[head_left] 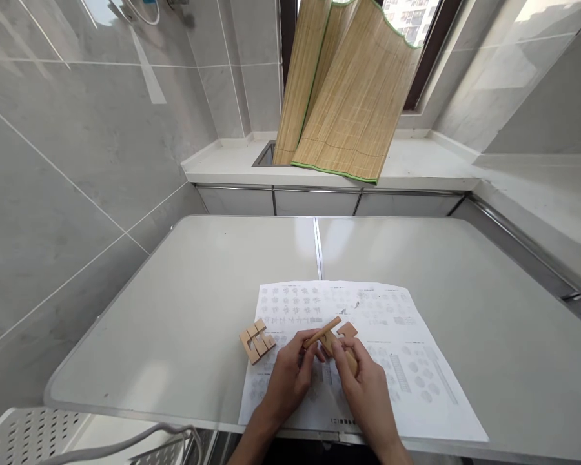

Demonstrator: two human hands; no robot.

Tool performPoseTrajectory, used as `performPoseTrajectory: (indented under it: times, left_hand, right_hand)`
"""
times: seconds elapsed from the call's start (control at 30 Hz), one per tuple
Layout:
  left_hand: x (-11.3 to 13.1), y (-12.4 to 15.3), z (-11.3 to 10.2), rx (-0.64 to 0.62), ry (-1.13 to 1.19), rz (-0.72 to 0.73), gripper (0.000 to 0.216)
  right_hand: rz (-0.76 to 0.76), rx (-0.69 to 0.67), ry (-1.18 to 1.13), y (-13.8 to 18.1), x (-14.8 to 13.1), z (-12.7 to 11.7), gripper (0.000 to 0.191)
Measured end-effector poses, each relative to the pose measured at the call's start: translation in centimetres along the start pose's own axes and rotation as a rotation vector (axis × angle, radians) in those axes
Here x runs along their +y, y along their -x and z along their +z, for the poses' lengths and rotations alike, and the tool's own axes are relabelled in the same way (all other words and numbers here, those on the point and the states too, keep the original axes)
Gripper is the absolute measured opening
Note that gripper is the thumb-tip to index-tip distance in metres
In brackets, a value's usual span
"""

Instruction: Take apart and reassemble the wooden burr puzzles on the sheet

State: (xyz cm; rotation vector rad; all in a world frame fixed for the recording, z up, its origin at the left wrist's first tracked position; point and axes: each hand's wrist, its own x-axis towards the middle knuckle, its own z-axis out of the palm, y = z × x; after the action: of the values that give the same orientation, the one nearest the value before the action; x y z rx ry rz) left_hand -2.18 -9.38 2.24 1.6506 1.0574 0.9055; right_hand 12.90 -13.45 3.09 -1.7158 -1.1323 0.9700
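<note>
My left hand (293, 369) pinches a slim wooden stick (325, 330) that slants up to the right. Close beside it, my right hand (363, 378) is closed on a flat wooden piece (352, 363), partly covered by the fingers. A notched wooden piece (347, 330) shows just beyond the right fingertips; whether it is joined to the held piece I cannot tell. Left of my hands, a small group of notched wooden blocks (257, 341) lies at the edge of a large printed instruction sheet (445, 394). Both hands are over this sheet.
The sheet lies on a pale folding table (184, 310) with a metal seam (318, 245). Behind it, a bamboo mat (353, 103) leans over a white counter (426, 158) with a sink (266, 155). A perforated white rack (33, 433) and grey hose (126, 440) are at lower left.
</note>
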Motion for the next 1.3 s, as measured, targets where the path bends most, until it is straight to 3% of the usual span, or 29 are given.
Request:
performPoseTrajectory:
  times: [0.27,0.47,0.73,1.07,1.2,1.3]
  left_hand:
    - [-0.5,0.1,0.1,0.028,-0.062,0.025,0.029]
    - [-1.0,0.4,0.2,-0.036,-0.132,0.074,0.042]
    - [-1.0,0.5,0.3,0.114,-0.151,0.075,0.037]
    - [-0.9,0.3,0.0,0.019,-0.130,0.085,0.036]
    - [-1.2,0.5,0.1,0.003,-0.161,0.107,0.036]
    - [-1.3,0.6,0.2,0.064,-0.182,0.126,0.037]
  right_hand:
    - [0.014,0.030,-0.031,0.6,-1.1,0.3,0.046]
    - [0.075,0.055,-0.072,0.5,-1.1,0.9,0.045]
    - [0.064,-0.224,-0.317,0.7,-0.6,0.0,0.045]
    - [0.032,-0.074,-0.298,0.4,0.4,0.8,0.051]
    - [0.113,-0.115,-0.364,0.4,0.5,1.2,0.050]
    - [0.165,-0.236,-0.433,0.3,0.5,0.9,0.049]
